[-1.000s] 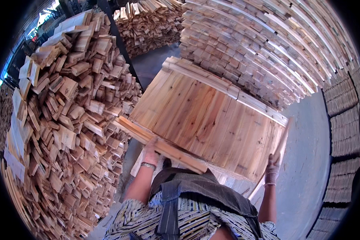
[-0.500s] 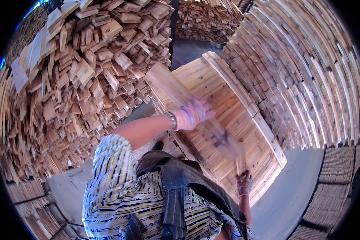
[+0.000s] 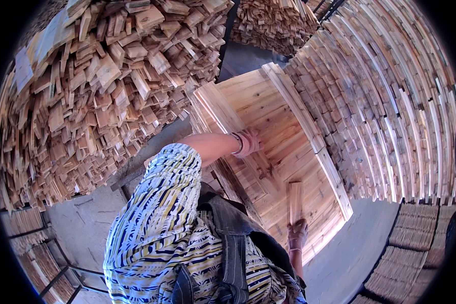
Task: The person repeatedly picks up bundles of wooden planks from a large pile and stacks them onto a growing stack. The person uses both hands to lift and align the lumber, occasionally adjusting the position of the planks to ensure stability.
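Note:
A long wooden board (image 3: 219, 107) lies slantwise along the near left side of a plank-topped wooden surface (image 3: 281, 129). My left hand (image 3: 248, 143), in a pinkish knit glove, is closed over the middle of this board, its fingers reaching across to the far edge. A dark knot shows on the wood below that hand. In my gloved right hand (image 3: 298, 233), near the lower end of the surface, a short, narrow wood strip (image 3: 295, 200) is gripped by its near end and points away from me. The fingertips of this hand are partly hidden.
A raised wooden rail (image 3: 309, 134) runs along the surface's right edge. Loose wood pieces form a tall heap (image 3: 101, 111) on the left. Stacked boards make a high wall (image 3: 375, 116) on the right, with bundled slats (image 3: 415, 228) below it.
The long board, blurred by motion before, has come down to rest on the surface with my left hand on it. My right hand still holds the strip, which now shows clearly.

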### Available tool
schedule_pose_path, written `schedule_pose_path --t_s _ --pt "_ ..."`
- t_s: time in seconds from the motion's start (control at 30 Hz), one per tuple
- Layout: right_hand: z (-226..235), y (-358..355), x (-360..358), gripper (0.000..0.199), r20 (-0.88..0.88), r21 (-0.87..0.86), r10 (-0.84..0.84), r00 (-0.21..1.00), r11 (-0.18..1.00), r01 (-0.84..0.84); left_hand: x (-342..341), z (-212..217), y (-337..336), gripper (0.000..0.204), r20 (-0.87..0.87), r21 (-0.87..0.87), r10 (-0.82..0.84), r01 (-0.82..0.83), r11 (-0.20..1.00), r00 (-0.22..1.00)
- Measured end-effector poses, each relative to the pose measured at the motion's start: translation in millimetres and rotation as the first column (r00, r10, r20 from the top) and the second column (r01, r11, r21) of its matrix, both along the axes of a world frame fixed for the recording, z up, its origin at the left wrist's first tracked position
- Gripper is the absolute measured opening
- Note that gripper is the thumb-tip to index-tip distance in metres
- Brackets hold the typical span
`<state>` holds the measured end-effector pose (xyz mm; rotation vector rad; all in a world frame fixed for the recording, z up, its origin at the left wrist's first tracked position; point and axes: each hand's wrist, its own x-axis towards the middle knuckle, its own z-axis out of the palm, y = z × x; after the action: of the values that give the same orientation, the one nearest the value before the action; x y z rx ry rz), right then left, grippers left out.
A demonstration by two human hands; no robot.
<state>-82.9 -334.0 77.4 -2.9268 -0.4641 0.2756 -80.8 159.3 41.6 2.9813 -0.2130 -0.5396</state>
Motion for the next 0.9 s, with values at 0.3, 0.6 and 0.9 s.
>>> schedule_pose_path --t_s 0.3,0.6,0.9 --pt "34.3 7.7 19.6 0.055 -0.184 0.074 0.006 0.983 0.997 0.008 -31.4 17.4 -2.3 0.065 0.184 0.580 -0.401 0.231 0.782 0.897" --pt "54.9 -25.5 -13.8 0.078 -0.162 -0.342 0.256 0.953 0.891 -0.298 -4.4 71.7 -20.4 0.085 -0.209 0.272 -0.141 0.196 0.942 0.968" --pt "31.5 -1.7 -15.4 0.078 -0.197 -0.251 0.295 0.935 0.906 -0.339 -13.2 70.8 -18.5 0.092 -0.199 0.322 -0.167 0.225 0.920 0.966"
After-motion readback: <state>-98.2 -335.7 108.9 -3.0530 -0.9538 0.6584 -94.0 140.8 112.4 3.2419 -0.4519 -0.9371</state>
